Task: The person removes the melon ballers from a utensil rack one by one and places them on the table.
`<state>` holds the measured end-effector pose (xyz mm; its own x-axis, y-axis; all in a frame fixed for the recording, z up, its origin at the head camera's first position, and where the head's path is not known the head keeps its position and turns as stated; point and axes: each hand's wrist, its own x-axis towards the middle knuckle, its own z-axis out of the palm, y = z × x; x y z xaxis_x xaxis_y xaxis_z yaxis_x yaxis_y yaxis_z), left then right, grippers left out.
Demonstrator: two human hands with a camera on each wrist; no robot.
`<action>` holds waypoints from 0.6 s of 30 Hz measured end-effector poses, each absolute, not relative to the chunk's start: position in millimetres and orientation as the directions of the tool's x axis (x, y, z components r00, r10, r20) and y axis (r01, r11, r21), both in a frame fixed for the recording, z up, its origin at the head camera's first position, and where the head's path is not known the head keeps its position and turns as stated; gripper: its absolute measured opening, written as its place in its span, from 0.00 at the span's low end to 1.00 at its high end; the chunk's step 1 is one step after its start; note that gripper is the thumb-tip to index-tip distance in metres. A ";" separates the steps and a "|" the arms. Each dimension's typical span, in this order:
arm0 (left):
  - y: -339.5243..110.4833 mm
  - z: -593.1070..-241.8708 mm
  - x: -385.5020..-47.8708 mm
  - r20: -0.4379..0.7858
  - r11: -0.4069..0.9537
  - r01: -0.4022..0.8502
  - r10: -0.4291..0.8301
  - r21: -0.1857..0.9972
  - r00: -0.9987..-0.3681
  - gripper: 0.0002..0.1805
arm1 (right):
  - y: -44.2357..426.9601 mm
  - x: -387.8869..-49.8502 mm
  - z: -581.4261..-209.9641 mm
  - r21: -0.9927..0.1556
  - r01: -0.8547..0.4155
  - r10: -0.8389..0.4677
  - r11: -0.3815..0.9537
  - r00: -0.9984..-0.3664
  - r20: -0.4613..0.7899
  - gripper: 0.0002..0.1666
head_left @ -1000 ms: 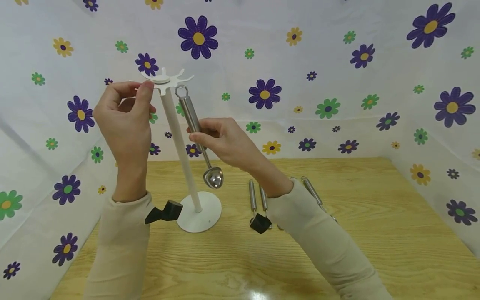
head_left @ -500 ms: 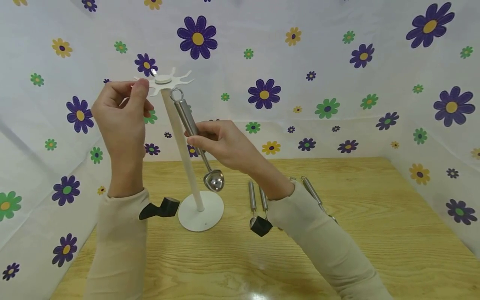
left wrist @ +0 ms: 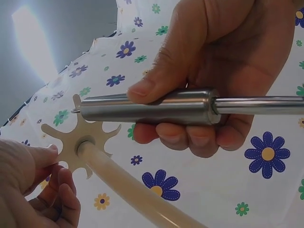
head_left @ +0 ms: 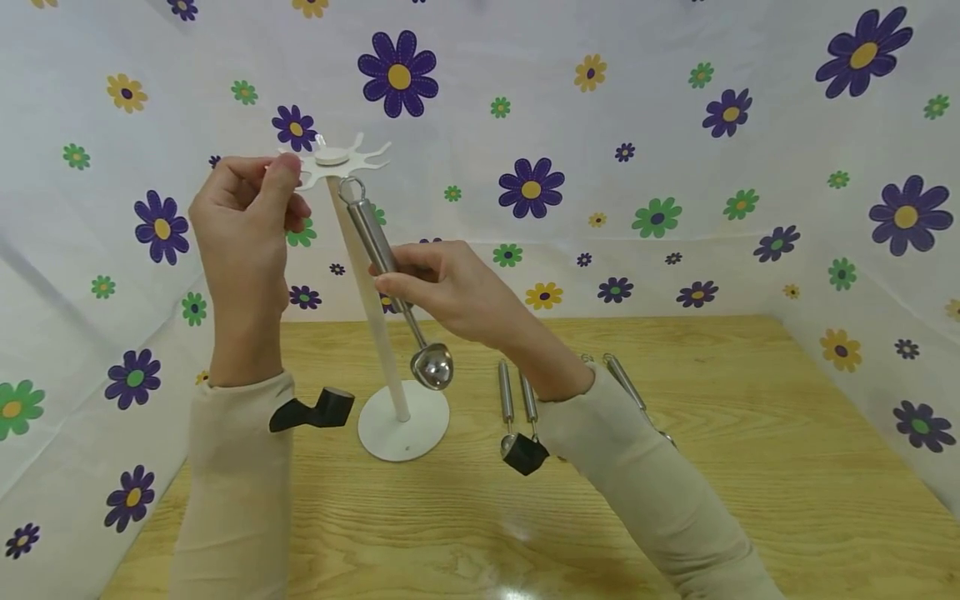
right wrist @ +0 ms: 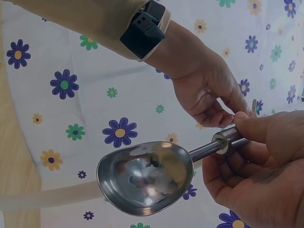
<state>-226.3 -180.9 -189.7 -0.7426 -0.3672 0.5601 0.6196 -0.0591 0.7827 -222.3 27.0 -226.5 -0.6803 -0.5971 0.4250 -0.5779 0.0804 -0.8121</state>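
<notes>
A white utensil stand (head_left: 376,323) rises from a round base, with a ring of hooked arms on top. My left hand (head_left: 243,217) pinches one of those arms between thumb and fingers at the stand's left side. In my right hand (head_left: 457,287) is a steel ice cream scoop (head_left: 370,237), gripped by its thick handle. The scoop tilts, ring end up beside the stand's top and bowl (right wrist: 147,178) hanging down to the right of the pole. In the head view the ring appears just below the hooked arms; whether it touches one I cannot tell.
Several steel-handled utensils (head_left: 506,392) lie on the wooden table (head_left: 750,467) right of the stand, partly hidden by my right sleeve and its black wrist mount (head_left: 525,454). A flower-patterned cloth (head_left: 465,50) closes in the back and sides.
The stand's hooked top has turned slightly and its base has shifted a little right. My left hand moved slightly left, still pinching. The scoop's ring end dropped slightly and moved left.
</notes>
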 end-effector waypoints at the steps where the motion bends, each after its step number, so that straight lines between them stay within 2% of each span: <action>1: -181.3 -189.4 -226.6 0.559 -0.063 0.618 -0.362 0.784 -0.746 0.09 | 27.3 -221.8 -225.9 -0.813 -0.577 -0.598 0.083 -0.682 0.422 0.17; 9: -183.7 -187.5 -225.6 0.540 -0.065 0.585 -0.315 0.809 -0.781 0.10 | 30.4 -221.0 -225.8 -0.821 -0.565 -0.611 0.085 -0.680 0.405 0.16; 18: -181.6 -185.0 -225.1 0.511 -0.031 0.551 -0.337 0.834 -0.791 0.05 | 32.3 -214.7 -222.6 -0.838 -0.540 -0.608 0.076 -0.691 0.390 0.17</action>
<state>-225.1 -181.6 -185.0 -0.7911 -0.3367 0.5107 0.5514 -0.0310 0.8337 -214.7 32.3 -222.6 -0.6912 -0.6082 0.3903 -0.5399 0.0756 -0.8383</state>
